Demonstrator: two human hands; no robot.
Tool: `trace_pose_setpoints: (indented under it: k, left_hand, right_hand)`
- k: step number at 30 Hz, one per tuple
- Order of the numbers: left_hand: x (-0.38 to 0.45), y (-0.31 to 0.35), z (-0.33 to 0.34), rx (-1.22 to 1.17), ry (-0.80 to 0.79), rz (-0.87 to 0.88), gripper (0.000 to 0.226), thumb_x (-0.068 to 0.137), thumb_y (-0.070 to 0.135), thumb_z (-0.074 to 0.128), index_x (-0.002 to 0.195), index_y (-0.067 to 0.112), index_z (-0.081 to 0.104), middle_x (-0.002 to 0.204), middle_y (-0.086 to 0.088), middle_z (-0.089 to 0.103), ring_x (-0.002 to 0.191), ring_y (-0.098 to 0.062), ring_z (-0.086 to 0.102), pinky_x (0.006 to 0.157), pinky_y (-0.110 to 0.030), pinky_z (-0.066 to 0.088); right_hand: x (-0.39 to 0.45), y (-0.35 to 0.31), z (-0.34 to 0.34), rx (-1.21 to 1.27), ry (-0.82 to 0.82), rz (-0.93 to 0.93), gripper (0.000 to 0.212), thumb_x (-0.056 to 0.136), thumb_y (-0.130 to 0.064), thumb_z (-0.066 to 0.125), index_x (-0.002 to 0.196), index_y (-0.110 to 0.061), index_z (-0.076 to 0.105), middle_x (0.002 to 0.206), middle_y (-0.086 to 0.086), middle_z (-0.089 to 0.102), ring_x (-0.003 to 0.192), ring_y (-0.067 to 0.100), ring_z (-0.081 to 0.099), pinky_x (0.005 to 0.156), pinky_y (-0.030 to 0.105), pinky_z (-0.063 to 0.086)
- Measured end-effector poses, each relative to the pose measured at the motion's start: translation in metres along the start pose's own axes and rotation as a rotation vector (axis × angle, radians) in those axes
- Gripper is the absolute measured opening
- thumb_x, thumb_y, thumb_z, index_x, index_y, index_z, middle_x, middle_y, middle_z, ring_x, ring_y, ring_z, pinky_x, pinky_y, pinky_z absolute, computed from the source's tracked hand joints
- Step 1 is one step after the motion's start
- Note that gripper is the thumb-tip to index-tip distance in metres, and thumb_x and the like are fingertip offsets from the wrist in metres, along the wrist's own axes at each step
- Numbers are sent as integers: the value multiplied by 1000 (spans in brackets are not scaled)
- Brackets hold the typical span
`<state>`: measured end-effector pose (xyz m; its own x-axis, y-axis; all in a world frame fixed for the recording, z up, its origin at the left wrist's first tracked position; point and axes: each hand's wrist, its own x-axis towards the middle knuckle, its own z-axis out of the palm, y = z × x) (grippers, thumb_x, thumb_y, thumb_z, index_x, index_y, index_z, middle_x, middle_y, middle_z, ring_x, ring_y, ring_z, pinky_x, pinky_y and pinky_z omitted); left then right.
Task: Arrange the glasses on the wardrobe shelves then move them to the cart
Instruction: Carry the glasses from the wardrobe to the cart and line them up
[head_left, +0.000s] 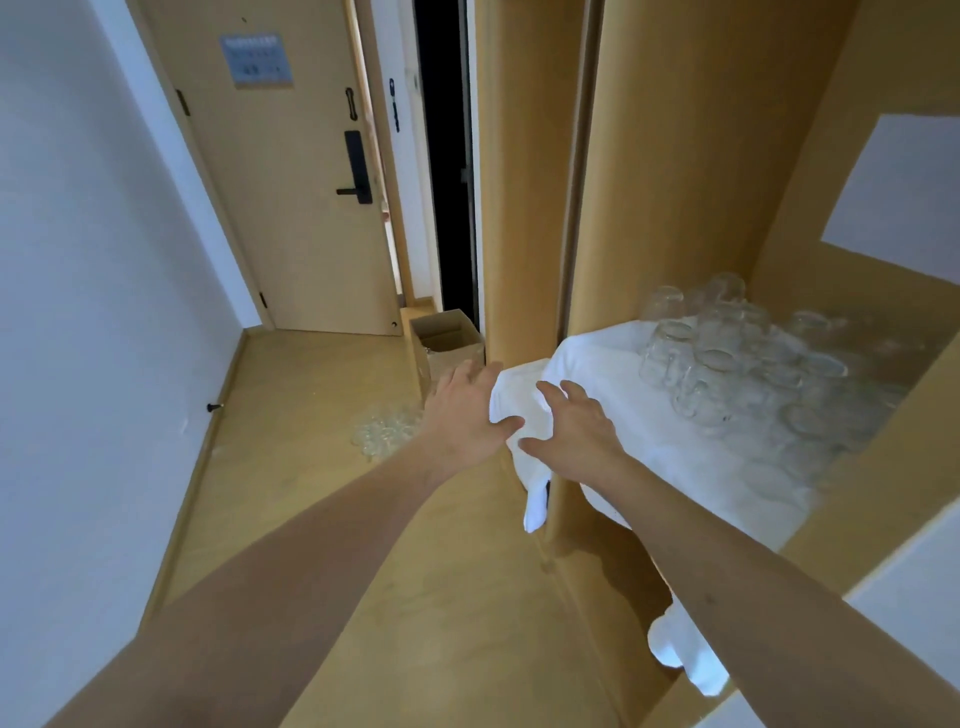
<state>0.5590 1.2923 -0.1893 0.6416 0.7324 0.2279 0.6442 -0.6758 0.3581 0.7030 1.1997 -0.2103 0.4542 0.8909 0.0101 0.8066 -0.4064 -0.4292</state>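
Head view: both hands (470, 410) (574, 431) touch white cloth (613, 364)

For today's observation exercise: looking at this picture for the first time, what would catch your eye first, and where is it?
First, the two bare forearms reaching forward, the left hand and right hand with fingers spread on the corner of a white cloth that hangs over the wardrobe shelf edge. Next, the crowd of clear glasses on that cloth at right. Lastly, more glasses on the floor near an open cardboard box.
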Motion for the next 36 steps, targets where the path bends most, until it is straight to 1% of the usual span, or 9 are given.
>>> trace_pose_setpoints:
  k: [5,9,14,17,20,26,29,32,36]
  left_hand:
    - [48,-6,18,-33,-79,49,80,87,52,71,154,27,35,159,-8,35,146,-33,30,114,-53,35]
    - [96,-11,26,-80,-78,153,77,88,49,71,153,25,38,158,-9,36,146,-33,30,115,-51,34]
    - [158,-19,31,-160,-107,274,75,91,47,70,153,20,39,157,-9,39,143,-31,35,113,-41,31]
    - [192,-28,32,-244,-158,313,72,91,44,71,151,18,41,153,-9,41,141,-30,37,113,-40,34]
    - [225,-35,33,-244,-201,370,71,90,44,71,150,19,42,150,-7,43,140,-30,37,111,-42,37]
    - [277,-39,38,-273,-263,467,72,92,45,68,152,20,38,154,-6,39,143,-31,33,112,-43,36]
    - [292,-38,46,-297,-278,523,69,91,45,69,149,21,41,154,-5,39,142,-31,34,108,-42,36]
    - [304,-34,55,-318,-330,565,72,91,47,69,151,22,39,158,-5,35,145,-29,30,112,-43,35]
    - [317,-17,68,-338,-347,642,69,89,49,70,146,20,44,148,-5,43,138,-31,39,108,-44,41]
  right_hand:
    - [35,14,-6,-43,27,85,84,89,-57,64,158,-31,23,165,4,20,143,34,33,109,47,37]
    - [67,22,-11,-68,76,162,87,87,-55,66,158,-30,22,163,4,23,141,34,36,106,45,39]
    - [111,21,-16,-95,140,282,86,87,-54,67,157,-30,24,164,4,24,140,33,38,107,44,40]
    - [137,14,-18,-118,161,349,85,88,-53,67,158,-30,23,164,4,23,141,32,38,106,43,41]
    - [159,7,-23,-125,187,415,86,89,-52,66,158,-29,22,165,4,21,142,32,35,106,45,41]
    - [183,-1,-28,-131,223,529,84,90,-51,66,159,-28,22,165,4,21,143,32,34,109,46,40]
    - [190,-1,-29,-139,249,593,84,89,-50,67,158,-28,24,164,5,22,142,32,35,110,46,41]
    - [193,0,-30,-143,284,649,84,89,-50,68,157,-28,26,163,6,24,140,32,37,110,45,40]
    - [188,7,-32,-154,297,726,84,88,-51,68,157,-29,26,163,5,22,142,32,35,109,45,38]
